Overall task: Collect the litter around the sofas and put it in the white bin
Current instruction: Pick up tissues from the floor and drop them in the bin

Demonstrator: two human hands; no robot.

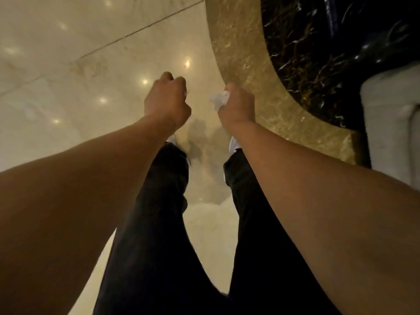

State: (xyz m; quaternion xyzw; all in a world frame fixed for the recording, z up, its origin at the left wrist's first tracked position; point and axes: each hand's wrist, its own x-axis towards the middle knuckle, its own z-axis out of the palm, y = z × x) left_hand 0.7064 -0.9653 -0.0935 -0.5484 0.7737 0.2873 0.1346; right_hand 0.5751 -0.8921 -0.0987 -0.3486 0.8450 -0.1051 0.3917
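Both my arms stretch forward over the polished floor. My right hand is closed around a crumpled white piece of paper litter that sticks out on its left side. My left hand is clenched in a fist; a tiny pale sliver shows at its right edge, and I cannot tell whether it holds anything. The white bin is not in view.
Glossy cream marble floor with light reflections spreads to the left. A curved tan band borders black veined marble at the upper right. A pale upholstered sofa edge sits at the far right. My dark-trousered legs and white shoes are below.
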